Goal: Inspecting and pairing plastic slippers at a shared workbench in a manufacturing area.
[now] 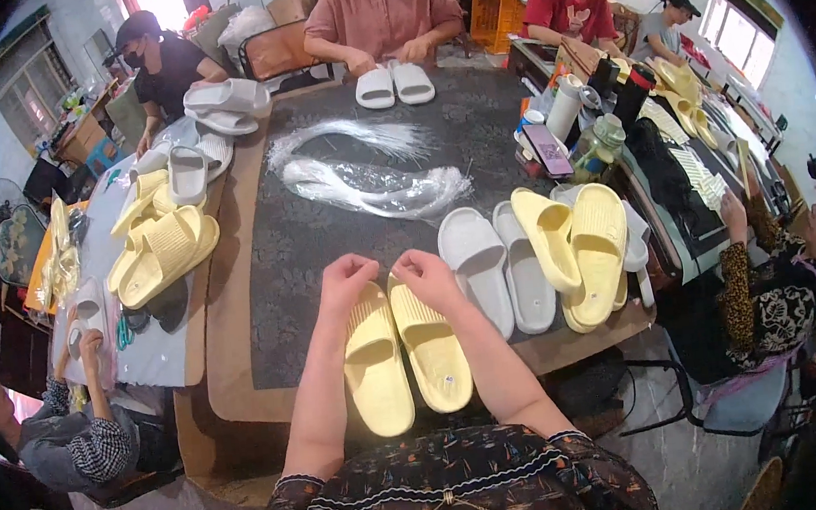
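Note:
Two yellow ridged slippers, a left one (pixel 378 392) and a right one (pixel 438 363), lie side by side at the table's near edge, heels toward me. My left hand (pixel 346 284) is closed in a pinch at the left slipper's toe. Opposite it, my right hand (pixel 427 280) pinches at the toe of the right slipper. The fingertips face each other across a small gap, and anything thin between them is too small to make out. Beyond my hands lie bundles of clear plastic strands (pixel 374 189). Grey slippers (pixel 474 259) and more yellow slippers (pixel 599 249) rest just right of my right hand.
A dark patterned mat (pixel 282 294) covers the table. Slippers are piled (pixel 164 255) at the left. Bottles (pixel 564 108), a jar (pixel 599 144) and a phone (pixel 547 150) stand at the far right. Across the table, a person handles white slippers (pixel 395 85); others work at both sides.

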`<state>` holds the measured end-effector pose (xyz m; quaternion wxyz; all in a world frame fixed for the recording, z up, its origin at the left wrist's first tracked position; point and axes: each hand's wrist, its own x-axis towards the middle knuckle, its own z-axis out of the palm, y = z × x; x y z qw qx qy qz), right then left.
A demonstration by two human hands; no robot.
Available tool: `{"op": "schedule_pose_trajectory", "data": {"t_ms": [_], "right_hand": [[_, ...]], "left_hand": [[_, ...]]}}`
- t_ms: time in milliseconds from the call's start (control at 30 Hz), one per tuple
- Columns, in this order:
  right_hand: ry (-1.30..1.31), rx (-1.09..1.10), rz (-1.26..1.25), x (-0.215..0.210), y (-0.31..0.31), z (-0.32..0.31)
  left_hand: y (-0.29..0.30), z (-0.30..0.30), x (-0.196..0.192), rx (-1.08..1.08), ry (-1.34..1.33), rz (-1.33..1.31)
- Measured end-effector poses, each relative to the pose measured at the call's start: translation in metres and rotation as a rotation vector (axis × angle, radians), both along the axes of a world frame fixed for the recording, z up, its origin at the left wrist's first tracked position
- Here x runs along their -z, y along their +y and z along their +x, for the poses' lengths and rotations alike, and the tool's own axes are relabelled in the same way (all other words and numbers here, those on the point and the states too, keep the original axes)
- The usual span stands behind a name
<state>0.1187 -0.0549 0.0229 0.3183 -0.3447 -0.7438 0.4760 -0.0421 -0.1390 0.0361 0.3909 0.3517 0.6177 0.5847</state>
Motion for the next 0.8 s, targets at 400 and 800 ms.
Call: {"op": "schedule_pose_trajectory", "data": {"t_ms": [400, 800], "right_hand": [[-0.075, -0.042, -0.021, -0.005, -0.003, 0.007], [-0.018, 0.059, -0.103, -0.009, -0.004, 0.002]], "left_hand": [[-0.002, 0.005, -0.003, 0.144, 0.089, -0.1], [0.0, -0.001, 0.001, 0.153, 0.072, -0.083]]}}
